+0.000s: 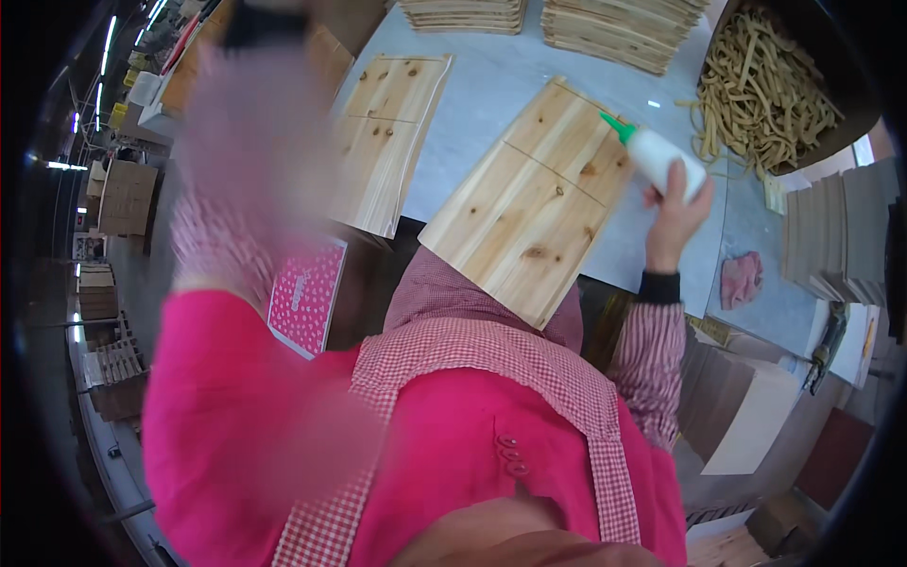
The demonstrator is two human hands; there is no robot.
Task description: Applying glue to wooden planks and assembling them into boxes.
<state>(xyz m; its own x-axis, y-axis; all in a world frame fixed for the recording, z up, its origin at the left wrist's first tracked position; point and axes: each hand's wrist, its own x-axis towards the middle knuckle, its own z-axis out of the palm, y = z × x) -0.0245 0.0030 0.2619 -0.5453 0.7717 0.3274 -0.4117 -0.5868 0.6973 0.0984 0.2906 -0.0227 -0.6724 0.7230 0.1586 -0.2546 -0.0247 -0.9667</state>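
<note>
My right hand (678,213) is wrapped round a white squeeze bottle (664,159) with a green pointed nozzle. The bottle is tilted, and its tip lies over the right edge of a knotty pale wood panel (534,203). One crosswise line runs over this panel, whose near end overhangs the table edge above my lap. My left arm (222,236) is raised at the left, smeared by motion. Its dark cuff reaches the top edge, and the left hand is out of the picture. A second wood panel (387,142) lies to the left, partly behind that arm.
Stacks of wood panels (619,33) stand at the table's far side. A dark bin (855,85) of tan curled strips (765,90) is at the far right. A pink cloth (742,281) and stacked boards (841,231) lie to the right. A pink patterned box (307,298) sits below the left panel.
</note>
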